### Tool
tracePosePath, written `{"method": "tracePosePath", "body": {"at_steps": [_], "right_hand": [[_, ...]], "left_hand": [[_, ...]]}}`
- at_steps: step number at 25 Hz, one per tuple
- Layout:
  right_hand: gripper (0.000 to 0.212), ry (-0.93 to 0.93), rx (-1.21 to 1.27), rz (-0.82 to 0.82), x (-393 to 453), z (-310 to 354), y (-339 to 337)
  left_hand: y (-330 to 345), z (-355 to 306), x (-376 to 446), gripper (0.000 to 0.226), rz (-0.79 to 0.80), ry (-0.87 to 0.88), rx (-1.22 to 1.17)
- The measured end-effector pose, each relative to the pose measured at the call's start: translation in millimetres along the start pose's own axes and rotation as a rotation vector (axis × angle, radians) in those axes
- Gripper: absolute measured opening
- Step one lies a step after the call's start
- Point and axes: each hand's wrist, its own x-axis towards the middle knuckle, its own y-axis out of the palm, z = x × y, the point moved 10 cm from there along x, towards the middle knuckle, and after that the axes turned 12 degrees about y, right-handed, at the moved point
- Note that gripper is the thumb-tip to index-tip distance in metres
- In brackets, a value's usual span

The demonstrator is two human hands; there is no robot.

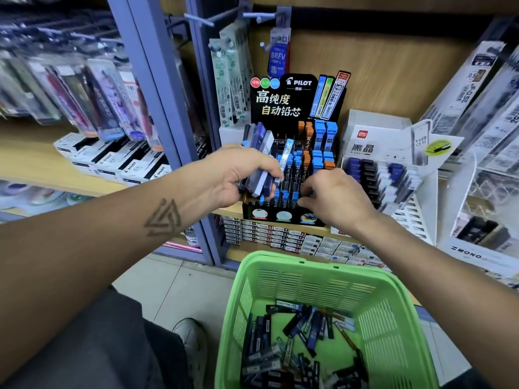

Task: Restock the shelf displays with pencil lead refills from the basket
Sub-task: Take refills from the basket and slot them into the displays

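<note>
A wooden shelf (393, 74) fills the back of the view, with a second board lower down that carries rows of small boxes. Below it, on the floor, stands a green basket (314, 279). At its bottom lie many loose pencil lead refills (306, 329), dark and blue cases in a mixed pile.

On the shelf stands a black Pilot display (292, 108) with stepped rows of slots; blue-capped and orange-capped cases stand upright in them. Just beside it on the right is a white Deli display (373, 147) with dark and blue cases.

The left hand (238, 175) is in front of the left part of the Pilot display. Its fingers are curled around a bundle of refill cases (262, 153), which fan out upward from the fist; the thumb presses them from the front.

The right hand (334, 195) is at the lower rows of the same display, with its fingers bent down among the blue-capped cases. The fingertips touch or pinch something there, but the back of the hand hides them, so I cannot tell if it holds a case. The two hands are near each other, not touching.
</note>
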Motion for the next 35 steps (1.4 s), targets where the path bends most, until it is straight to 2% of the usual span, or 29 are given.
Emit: {"method": "tracePosePath", "body": {"at_steps": [4, 8, 11, 12, 15, 18, 20, 21, 23, 25, 26, 29, 32, 35], "right_hand": [[0.008, 0.006, 0.065, 0.026, 1, 0, -2], [0.025, -0.047, 0.046, 0.014, -3, 5, -9], [0.027, -0.093, 0.003, -0.014, -6, 8, -6], [0.025, -0.095, -0.015, -0.032, -6, 8, -5], [0.025, -0.085, -0.079, -0.066, -9, 6, -3], [0.025, -0.065, -0.053, -0.021, -11, 4, -1], [0.020, 0.007, 0.098, -0.001, -7, -4, -14], [0.016, 0.080, 0.271, 0.008, -3, -12, -24], [0.017, 0.255, 0.788, 0.102, -2, -27, -35], [0.020, 0.308, 1.199, 0.225, -4, -24, -34], [0.020, 0.285, 1.250, 0.244, -5, -21, -36], [0.016, 0.236, 1.190, 0.219, -2, -18, -38], [0.017, 0.256, 1.174, 0.104, 4, -32, -50], [0.010, 0.216, 0.962, -0.028, 11, -39, -64]], "left_hand": [[0, 1, -1, 0.041, 0.000, -0.007, -0.011], [-1, 2, 1, 0.058, -0.014, 0.000, -0.005], [-1, 4, 2, 0.061, -0.008, 0.002, -0.003], [0, 5, 2, 0.056, -0.007, 0.000, -0.002], [6, 7, -3, 0.020, 0.017, -0.017, 0.012], [9, 8, -6, 0.013, 0.023, -0.021, 0.010], [11, 10, -7, 0.014, 0.025, -0.027, 0.006], [13, 10, -7, 0.016, 0.032, -0.030, 0.003], [19, 10, -8, 0.021, 0.056, -0.032, 0.005], [24, 12, -8, 0.034, 0.078, -0.034, 0.013], [26, 13, -8, 0.040, 0.084, -0.034, 0.021], [29, 12, -7, 0.047, 0.087, -0.028, 0.024], [19, 6, -3, 0.034, 0.045, -0.027, -0.007], [0, -1, 5, 0.018, -0.018, -0.029, -0.042]]}}
